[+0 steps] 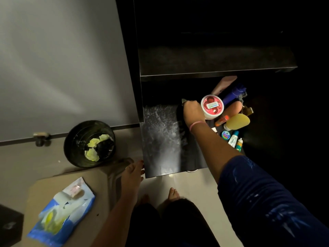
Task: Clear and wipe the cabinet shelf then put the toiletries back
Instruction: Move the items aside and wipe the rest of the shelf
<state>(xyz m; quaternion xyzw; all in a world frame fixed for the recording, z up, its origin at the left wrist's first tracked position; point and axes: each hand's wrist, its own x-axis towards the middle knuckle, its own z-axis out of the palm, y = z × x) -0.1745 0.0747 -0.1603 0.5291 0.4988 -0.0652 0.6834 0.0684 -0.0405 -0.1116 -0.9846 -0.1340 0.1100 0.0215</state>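
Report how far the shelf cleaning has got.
Done: used yellow wipes lie in the round black bin; the dark shelf's left part shows wet smears. In hand: the right hand grips something dark I can't identify. Left: toiletries, including the red-lidded white tub, crowd the right side.

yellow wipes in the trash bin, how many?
3 in the bin: one near the far rim, one just left of it, one at the near side. More may be buried under the dark trash.
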